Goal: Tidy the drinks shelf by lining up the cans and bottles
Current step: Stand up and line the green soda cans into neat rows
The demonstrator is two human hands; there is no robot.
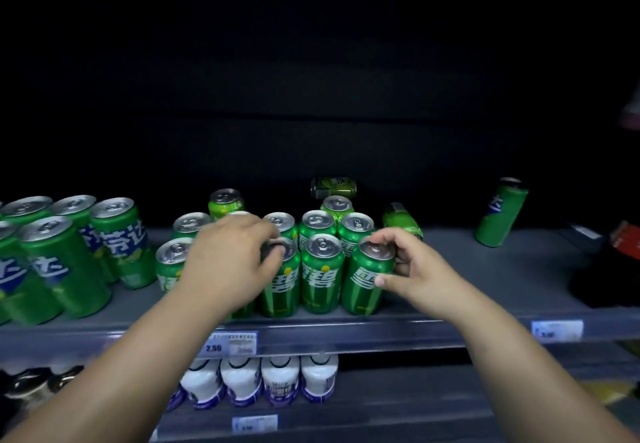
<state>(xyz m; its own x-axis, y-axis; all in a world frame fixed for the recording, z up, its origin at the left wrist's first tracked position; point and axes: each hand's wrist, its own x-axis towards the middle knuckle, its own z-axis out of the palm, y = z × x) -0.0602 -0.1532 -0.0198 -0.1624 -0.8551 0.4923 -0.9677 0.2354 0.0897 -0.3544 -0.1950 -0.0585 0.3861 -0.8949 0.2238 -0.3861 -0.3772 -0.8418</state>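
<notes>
Several green soda cans stand in rows at the middle of the grey shelf (485,269). My left hand (228,259) grips the top of a front-row can (282,286) from above. My right hand (412,269) holds the rightmost front can (367,283), thumb on its side and fingers at its rim. One more can (322,272) stands between those two. At the back, one can (333,187) lies on its side and another (401,222) leans over. A tall green can (500,214) tilts alone at the right.
A group of green cans with blue labels (69,255) fills the shelf's left end. Dark and red items (620,255) sit at the far right. White bottles (259,380) stand on the lower shelf. Price tags (230,342) line the shelf edge.
</notes>
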